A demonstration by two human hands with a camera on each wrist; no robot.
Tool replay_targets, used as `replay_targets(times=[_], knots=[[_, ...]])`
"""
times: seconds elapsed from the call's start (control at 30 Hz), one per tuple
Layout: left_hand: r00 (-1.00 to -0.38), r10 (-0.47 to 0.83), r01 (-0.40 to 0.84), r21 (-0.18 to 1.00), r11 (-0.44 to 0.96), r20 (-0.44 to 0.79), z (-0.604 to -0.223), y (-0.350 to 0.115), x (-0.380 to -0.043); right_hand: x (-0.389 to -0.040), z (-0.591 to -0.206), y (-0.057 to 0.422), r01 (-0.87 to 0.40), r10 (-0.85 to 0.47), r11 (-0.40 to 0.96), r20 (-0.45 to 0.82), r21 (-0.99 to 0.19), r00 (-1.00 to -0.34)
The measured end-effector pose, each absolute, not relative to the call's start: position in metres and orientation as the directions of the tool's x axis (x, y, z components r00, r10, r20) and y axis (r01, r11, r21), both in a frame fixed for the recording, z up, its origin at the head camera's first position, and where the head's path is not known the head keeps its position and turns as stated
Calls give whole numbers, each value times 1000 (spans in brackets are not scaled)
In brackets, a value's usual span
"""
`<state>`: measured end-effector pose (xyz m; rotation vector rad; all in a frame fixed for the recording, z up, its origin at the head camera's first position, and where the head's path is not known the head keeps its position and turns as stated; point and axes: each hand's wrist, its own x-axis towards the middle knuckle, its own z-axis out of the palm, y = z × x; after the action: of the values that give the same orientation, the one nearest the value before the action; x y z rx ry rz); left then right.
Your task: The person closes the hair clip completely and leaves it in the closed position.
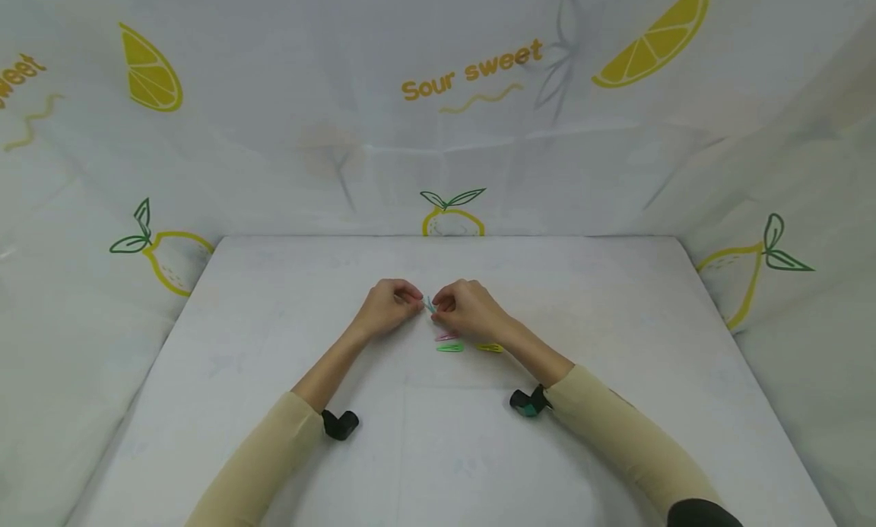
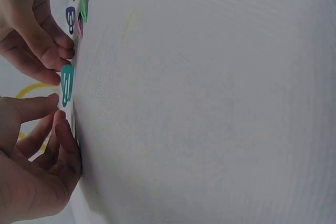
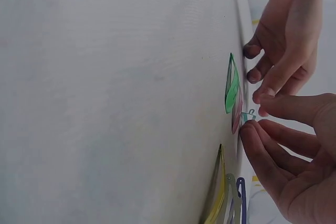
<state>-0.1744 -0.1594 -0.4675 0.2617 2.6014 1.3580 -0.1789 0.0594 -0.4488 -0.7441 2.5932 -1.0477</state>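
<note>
A small teal snap hair clip (image 2: 66, 84) is up between my hands, its wide end at the right hand; in the head view its two parts look spread. The fingertips of my right hand (image 1: 472, 310) pinch that wide end. My left hand (image 1: 390, 306) is at the clip's narrow end, with thumb and index finger slightly apart; contact is not plain. Below the right hand, a pink hair clip (image 1: 447, 336), a green hair clip (image 1: 449, 347) and a yellow hair clip (image 1: 490, 347) lie on the table. The right wrist view adds a grey hair clip (image 3: 231, 195) and a purple hair clip (image 3: 241, 198).
A white cloth covers the table (image 1: 287, 344), whose back edge meets a hanging curtain (image 1: 274, 131) printed with lemons. More of the curtain hangs along both sides. Black wrist cameras (image 1: 340, 425) sit under the sleeves' cuffs.
</note>
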Motion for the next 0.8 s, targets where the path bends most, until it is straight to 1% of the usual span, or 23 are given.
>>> replay_targets(times=[0.17, 0.43, 0.8], knots=[[-961, 260, 73, 820, 568, -94, -469, -161, -181, -182, -450, 57, -366, -544, 616, -41, -698, -838], [-935, 317, 31, 857, 515, -157, -471, -167, -191, -185, -451, 56, -362, -547, 623, -56, -693, -835], [-886, 434, 95, 850, 518, -165, -469, -176, -200, -190, -454, 55, -360, -558, 622, -71, -695, -827]])
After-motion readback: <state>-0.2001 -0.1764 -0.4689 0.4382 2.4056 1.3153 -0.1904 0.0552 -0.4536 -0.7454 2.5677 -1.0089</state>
